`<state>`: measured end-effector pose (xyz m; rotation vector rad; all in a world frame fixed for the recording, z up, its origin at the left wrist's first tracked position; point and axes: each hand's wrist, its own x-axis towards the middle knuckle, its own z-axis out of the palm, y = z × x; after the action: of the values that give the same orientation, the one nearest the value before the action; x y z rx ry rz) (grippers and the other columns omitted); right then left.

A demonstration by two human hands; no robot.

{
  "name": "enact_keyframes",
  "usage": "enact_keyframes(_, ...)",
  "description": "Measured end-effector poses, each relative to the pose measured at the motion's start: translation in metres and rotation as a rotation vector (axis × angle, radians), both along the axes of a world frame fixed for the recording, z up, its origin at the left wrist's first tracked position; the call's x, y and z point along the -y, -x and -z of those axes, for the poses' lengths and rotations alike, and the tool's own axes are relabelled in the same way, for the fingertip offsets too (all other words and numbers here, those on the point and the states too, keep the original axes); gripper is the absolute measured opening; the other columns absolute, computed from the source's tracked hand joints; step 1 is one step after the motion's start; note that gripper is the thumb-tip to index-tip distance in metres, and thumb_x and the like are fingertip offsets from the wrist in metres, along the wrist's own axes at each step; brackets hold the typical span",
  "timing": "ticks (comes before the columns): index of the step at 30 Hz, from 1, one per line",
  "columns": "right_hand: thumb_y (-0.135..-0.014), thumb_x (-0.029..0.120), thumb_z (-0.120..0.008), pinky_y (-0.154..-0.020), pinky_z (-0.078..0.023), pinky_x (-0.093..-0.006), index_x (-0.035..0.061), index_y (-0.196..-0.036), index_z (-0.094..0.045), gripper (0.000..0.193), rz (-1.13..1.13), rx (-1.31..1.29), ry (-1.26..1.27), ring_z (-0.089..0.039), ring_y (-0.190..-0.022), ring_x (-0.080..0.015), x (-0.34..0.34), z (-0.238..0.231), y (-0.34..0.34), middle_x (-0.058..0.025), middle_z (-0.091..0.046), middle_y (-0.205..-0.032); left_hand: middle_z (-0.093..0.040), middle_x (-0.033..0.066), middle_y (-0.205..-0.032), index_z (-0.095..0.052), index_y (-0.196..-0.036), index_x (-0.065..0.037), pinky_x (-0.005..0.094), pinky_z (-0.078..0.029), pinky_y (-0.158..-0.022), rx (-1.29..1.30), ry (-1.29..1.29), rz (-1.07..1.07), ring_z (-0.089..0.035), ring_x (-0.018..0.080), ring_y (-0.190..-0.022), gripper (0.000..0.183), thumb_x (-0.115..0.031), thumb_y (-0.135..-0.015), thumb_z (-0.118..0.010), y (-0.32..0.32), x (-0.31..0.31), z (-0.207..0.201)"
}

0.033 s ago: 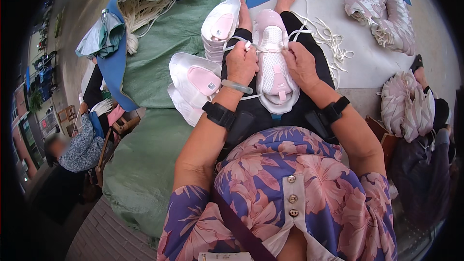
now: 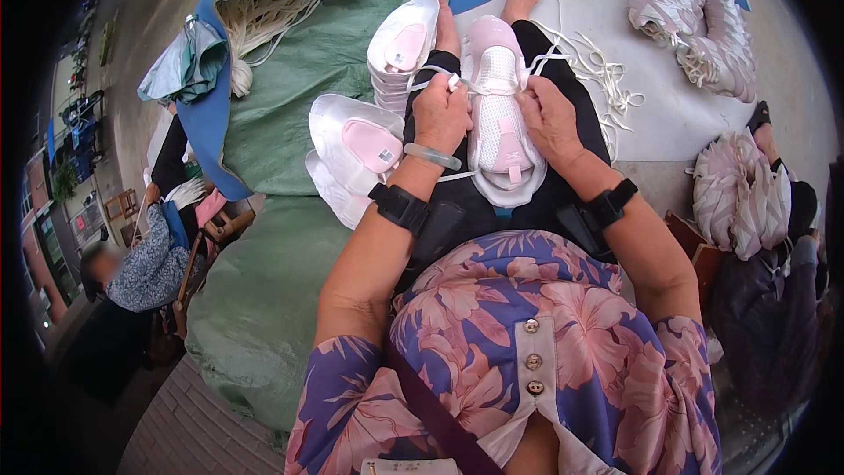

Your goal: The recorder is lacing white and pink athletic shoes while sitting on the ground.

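Note:
A pink and white shoe upper lies across my lap, its mesh tongue showing between the two eyelet sides. A white shoelace crosses it, with loose ends reaching out to both sides. My left hand is closed at the upper's left edge, pinching the lace, whose white tip pokes up above the fingers. My right hand is closed at the right edge, with thumb and finger pinched on the lace there; the fingertips are partly hidden. Close to my left hand lie stacked white uppers with pink insides.
Another stack of uppers stands beyond. Loose laces lie on the pale sheet to the right, and a lace bundle at the far left. Bundled pink-white uppers sit at the far right. People sit on both sides; a green sheet spreads at left.

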<state>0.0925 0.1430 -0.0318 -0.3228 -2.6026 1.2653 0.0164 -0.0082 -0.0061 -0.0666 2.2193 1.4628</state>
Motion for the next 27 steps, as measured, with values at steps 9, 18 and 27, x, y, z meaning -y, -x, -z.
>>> enact_keyframes(9, -0.075, 0.017, -0.064, -0.055, -0.044, -0.0279, 0.0034, -0.082, -0.047, 0.023, 0.012, 0.15, 0.309, -0.049, -0.054, -0.0145, -0.008, -0.014, -0.006, -0.0064, -0.05, -0.066, -0.058, 0.0196, -0.064, -0.052, -0.074, -0.001, 0.0426, -0.046, -0.057, -0.573, 0.236, 0.326, -0.058, 0.0358, -0.062, 0.011, -0.011, -0.077, -0.053, 0.005, -0.003, -0.003)
enact_keyframes(18, -0.072, 0.014, -0.065, -0.052, -0.043, -0.0252, 0.0047, -0.081, -0.053, 0.017, 0.077, 0.0, 0.28, -0.048, -0.053, -0.0138, -0.012, -0.027, -0.002, -0.0053, -0.05, -0.066, -0.055, 0.008, -0.058, -0.051, -0.078, -0.002, 0.0286, -0.042, -0.046, -0.38, 0.216, 0.236, -0.054, 0.0152, -0.048, 0.021, -0.015, -0.072, -0.066, 0.008, -0.012, -0.001)
enact_keyframes(27, -0.068, 0.009, -0.057, -0.055, -0.041, -0.035, 0.0091, -0.074, -0.061, 0.007, -0.145, -0.17, -0.064, -0.055, -0.061, -0.0249, 0.01, -0.042, 0.013, -0.0058, -0.054, -0.068, -0.056, 0.0131, -0.075, -0.049, -0.101, 0.0, 0.0353, -0.046, -0.059, -0.657, 0.25, 0.479, -0.056, 0.0265, -0.063, 0.041, -0.018, -0.069, -0.067, -0.014, 0.006, -0.023)
